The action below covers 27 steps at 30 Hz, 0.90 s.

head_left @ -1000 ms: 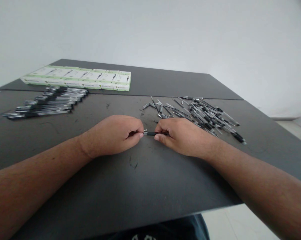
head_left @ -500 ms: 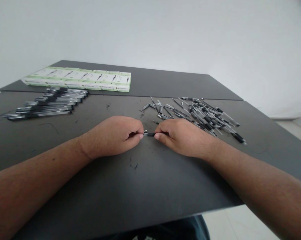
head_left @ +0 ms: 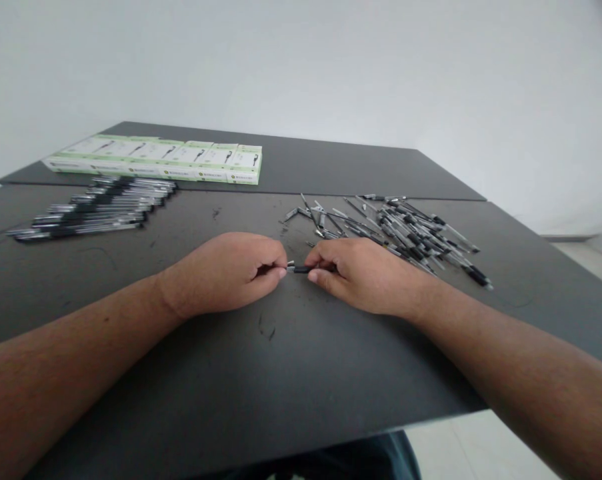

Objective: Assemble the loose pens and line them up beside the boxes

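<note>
Between my two hands, a pen with a black grip section lies level just above the dark table. My left hand pinches its left end with thumb and forefinger; a short pale clip-like tip shows beside those fingertips. On the other side, my right hand has thumb and forefinger round the right end of the black grip. Most of the pen is hidden inside both hands. Just beyond my right hand spreads a loose heap of pens and pen parts.
A neat slanted row of pens lies at the left on the dark table. Behind it stand several white-and-green boxes side by side. Small silver clips and thin refills lie left of the heap. A pale wall rises behind.
The thumb and forefinger of my right hand have parted slightly on the pen's black grip. My left hand keeps its pinch and place.
</note>
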{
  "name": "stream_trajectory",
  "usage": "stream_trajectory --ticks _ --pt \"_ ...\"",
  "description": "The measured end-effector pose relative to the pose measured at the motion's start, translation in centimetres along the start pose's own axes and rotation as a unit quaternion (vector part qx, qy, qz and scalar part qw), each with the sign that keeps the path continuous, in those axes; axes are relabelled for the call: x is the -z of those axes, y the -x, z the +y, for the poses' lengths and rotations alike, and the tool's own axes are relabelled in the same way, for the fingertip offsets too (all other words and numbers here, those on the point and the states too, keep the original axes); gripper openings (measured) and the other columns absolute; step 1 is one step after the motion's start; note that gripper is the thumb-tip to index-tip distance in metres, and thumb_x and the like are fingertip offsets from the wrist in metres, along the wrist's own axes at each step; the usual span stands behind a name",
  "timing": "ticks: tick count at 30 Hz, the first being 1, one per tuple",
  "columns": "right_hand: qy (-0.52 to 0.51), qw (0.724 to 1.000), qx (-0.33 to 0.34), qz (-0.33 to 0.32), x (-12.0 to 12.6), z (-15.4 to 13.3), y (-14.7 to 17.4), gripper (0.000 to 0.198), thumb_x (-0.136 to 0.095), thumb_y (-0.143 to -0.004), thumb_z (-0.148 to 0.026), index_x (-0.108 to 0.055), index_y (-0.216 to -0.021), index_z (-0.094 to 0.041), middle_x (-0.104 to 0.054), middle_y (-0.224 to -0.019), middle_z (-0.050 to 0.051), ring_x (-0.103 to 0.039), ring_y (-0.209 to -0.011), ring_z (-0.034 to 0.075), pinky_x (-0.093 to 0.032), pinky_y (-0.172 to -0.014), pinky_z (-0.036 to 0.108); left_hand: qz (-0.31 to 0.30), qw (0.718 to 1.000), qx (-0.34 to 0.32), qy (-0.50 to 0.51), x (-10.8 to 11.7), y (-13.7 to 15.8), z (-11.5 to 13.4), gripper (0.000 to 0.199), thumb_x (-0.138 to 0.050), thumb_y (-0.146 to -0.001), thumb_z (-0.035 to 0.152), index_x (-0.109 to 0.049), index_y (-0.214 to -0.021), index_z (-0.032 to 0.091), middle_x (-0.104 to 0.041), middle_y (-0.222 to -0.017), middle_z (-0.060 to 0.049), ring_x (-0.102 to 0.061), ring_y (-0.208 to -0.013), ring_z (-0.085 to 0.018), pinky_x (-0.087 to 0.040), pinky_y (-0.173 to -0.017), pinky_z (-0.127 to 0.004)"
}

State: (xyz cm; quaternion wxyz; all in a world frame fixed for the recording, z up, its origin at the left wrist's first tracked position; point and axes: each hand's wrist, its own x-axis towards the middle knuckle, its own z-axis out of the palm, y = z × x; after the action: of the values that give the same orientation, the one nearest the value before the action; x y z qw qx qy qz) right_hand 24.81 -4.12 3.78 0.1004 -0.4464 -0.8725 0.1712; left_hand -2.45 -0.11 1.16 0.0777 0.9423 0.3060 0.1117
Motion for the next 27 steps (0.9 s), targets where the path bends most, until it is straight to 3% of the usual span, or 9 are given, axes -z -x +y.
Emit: stream_trajectory --ticks 4,10,15,19,22,27 --pt "0.016 1.0 -0.007 -0.005 -0.01 0.07 0.03 0.015 -0.074 -0.109 -0.03 -0.082 -0.115 -0.02 -0.087 -0.105 0.007 -0.076 -0.092 0.022 -0.047 -0.081 0.033 -0.002 1.0 0.001 -0.006 -0.07 -0.03 -0.08 0.021 -0.056 -0.106 0.033 -0.074 -0.097 0.025 -0.078 -0.089 -0.003 -0.071 -0.084 -0.024 -0.043 -0.075 -0.037" --pt "0.021 1.0 0.017 -0.013 -0.08 0.06 -0.04 0.025 -0.062 -0.116 -0.03 -0.084 -0.121 -0.018 -0.088 -0.116 0.012 -0.078 -0.106 0.026 -0.05 -0.093 0.035 0.001 1.0 -0.001 0.003 -0.01 -0.03 -0.06 0.021 -0.056 -0.106 0.032 -0.074 -0.098 0.025 -0.079 -0.09 -0.003 -0.071 -0.083 -0.025 -0.044 -0.076 -0.038" --pt "0.005 1.0 -0.016 0.001 -0.01 0.02 0.04 0.015 -0.077 -0.107 -0.03 -0.081 -0.117 -0.02 -0.086 -0.105 0.006 -0.076 -0.092 0.022 -0.047 -0.081 0.032 -0.004 1.0 -0.001 -0.001 0.02 0.02 0.0 0.021 -0.056 -0.106 0.032 -0.074 -0.097 0.025 -0.079 -0.09 -0.003 -0.071 -0.083 -0.024 -0.044 -0.076 -0.037" --pt "0.042 0.999 0.017 -0.025 0.09 0.01 -0.12 0.025 -0.061 -0.116 -0.03 -0.084 -0.114 -0.018 -0.087 -0.11 0.011 -0.078 -0.102 0.026 -0.048 -0.088 0.036 -0.005 1.0 -0.001 -0.003 0.03 0.01 0.07 0.019 -0.058 -0.105 0.031 -0.075 -0.097 0.025 -0.08 -0.091 -0.003 -0.072 -0.085 -0.025 -0.045 -0.077 -0.037" --pt "0.025 0.999 0.017 -0.021 0.0 0.05 -0.12 0.024 -0.064 -0.115 -0.03 -0.084 -0.122 -0.018 -0.088 -0.117 0.011 -0.079 -0.107 0.026 -0.05 -0.093 0.035 -0.006 1.0 0.003 -0.004 0.08 0.07 0.07 0.019 -0.058 -0.105 0.031 -0.075 -0.098 0.025 -0.08 -0.091 -0.003 -0.072 -0.085 -0.025 -0.045 -0.077 -0.037" --pt "0.007 1.0 -0.015 -0.001 0.05 -0.03 0.07 0.015 -0.076 -0.108 -0.03 -0.082 -0.118 -0.02 -0.086 -0.104 0.006 -0.077 -0.092 0.022 -0.048 -0.081 0.033 -0.007 1.0 0.005 -0.007 0.06 0.1 0.04 0.019 -0.058 -0.106 0.031 -0.075 -0.098 0.026 -0.08 -0.091 -0.003 -0.072 -0.086 -0.024 -0.045 -0.078 -0.036"
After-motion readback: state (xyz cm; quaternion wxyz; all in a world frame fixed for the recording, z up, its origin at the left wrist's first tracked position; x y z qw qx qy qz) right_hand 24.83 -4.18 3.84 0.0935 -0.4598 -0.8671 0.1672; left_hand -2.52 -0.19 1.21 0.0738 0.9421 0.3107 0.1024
